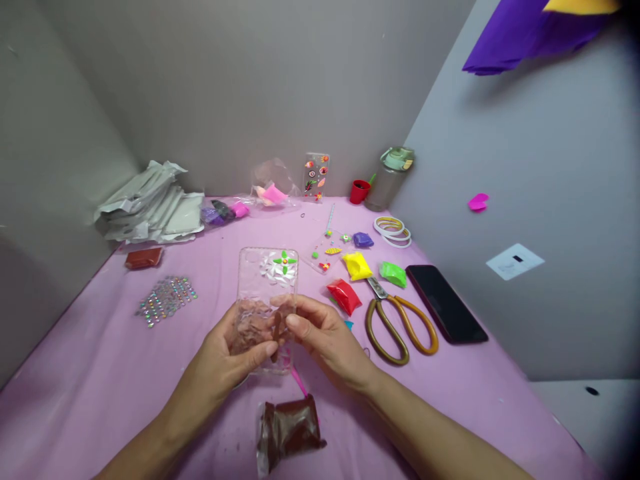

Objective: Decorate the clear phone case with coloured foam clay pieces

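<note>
My left hand (240, 340) holds a clear phone case (255, 280) from its left side, its fingers showing through the plastic behind it. A green flower decoration (285, 262) and white petal shapes sit on the upper right of the case. With thumb and fingers, my right hand (320, 333) pinches a strip of brown clay (277, 333) against the case's lower right part. The left thumb also reaches the strip's lower end. Below the hands lies an opened packet of brown clay (293, 427). A thin pink stick (299, 381) shows between the case and the packet.
Right of my hands lie scissors (395, 320), a black phone (445, 303), and red (344, 295), yellow (357, 265) and green (393, 274) clay packets. Rhinestone sheets (167, 300) and silvery packets (150, 207) are on the left. A bottle (390, 180) and decorated case (316, 177) stand behind.
</note>
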Tool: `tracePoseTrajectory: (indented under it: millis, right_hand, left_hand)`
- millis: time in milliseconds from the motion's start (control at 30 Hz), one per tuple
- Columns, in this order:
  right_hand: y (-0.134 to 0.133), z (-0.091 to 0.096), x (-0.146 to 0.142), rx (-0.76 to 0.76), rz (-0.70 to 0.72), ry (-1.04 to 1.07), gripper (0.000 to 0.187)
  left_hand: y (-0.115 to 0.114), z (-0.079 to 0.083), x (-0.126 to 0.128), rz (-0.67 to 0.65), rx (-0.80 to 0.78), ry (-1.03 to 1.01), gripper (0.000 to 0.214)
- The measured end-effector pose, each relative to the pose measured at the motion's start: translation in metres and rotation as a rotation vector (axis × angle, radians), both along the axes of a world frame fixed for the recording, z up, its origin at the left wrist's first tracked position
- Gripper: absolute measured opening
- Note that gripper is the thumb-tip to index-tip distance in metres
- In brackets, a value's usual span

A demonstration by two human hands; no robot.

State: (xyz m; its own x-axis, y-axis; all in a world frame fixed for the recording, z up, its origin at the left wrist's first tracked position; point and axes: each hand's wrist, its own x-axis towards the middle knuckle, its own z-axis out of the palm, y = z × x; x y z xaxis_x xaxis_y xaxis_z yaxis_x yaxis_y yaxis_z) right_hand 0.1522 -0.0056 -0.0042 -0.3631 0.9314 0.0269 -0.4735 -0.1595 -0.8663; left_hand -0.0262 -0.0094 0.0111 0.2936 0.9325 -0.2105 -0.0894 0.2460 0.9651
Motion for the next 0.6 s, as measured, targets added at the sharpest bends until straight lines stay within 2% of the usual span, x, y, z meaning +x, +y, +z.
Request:
tracePoseTrajectory:
  millis: [200, 400, 600]
  right_hand:
    - [-0.0002, 0.0003, -0.0013, 0.035, 0.022, 0.007, 0.027]
    - [0.0005, -0.0002, -0.0021, 0.032, 0.032, -0.022, 0.023]
    - [-0.0014, 0.0015, -0.0039, -0.001, 0.018, -0.039, 0.028]
  left_hand:
    - [-0.0013, 0.0003, 0.0013, 0.006, -0.001, -0.029, 0.046]
    - [-0.0016, 0.0019, -0.0006, 0.041, 0.025, 0.042, 0.043]
    - [-0.0015, -0.0002, 0.0005, 0.080, 0.018, 0.015, 0.047]
